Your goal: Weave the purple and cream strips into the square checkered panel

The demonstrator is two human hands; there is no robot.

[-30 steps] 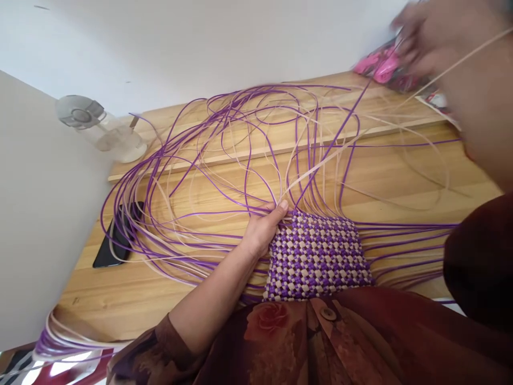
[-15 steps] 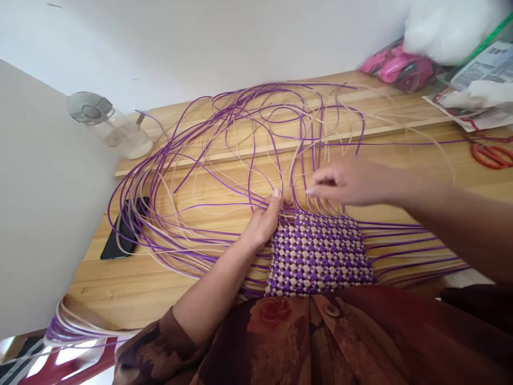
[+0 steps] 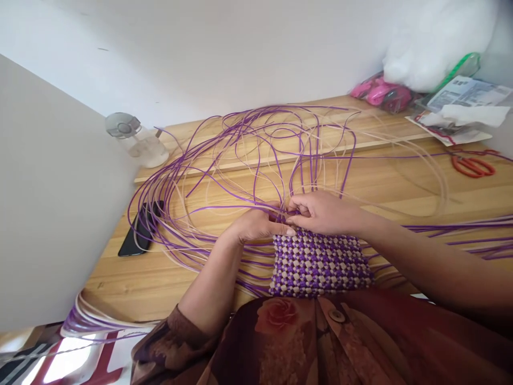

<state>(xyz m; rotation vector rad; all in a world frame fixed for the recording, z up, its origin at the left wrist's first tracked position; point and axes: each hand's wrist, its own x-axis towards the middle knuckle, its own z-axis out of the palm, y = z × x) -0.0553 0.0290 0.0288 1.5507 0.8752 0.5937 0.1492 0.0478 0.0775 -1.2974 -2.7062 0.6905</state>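
A woven piece (image 3: 320, 262) in purple and beige checks lies on the wooden table, close against the patterned shirt. Long purple and beige cords (image 3: 160, 166) run out from its edges, looping over the left and back of the table. My left hand (image 3: 260, 223) is at the piece's upper left corner, its thumb on the weave and its fingers closed on cords. Right beside it, my right hand (image 3: 315, 212) pinches cords at the top edge. The fingertips of both hands nearly meet, and the exact strands between them are partly hidden.
A black phone (image 3: 140, 230) lies under cords at the left. Behind it stands a clear jug (image 3: 138, 141) with a grey lid. Orange-handled scissors (image 3: 473, 166), papers (image 3: 468, 93) and a pink bagged item (image 3: 380, 93) are at the right.
My right hand has come down and left to the top edge and closed on cords there. My left thumb has lowered onto the weave. The view has shifted slightly.
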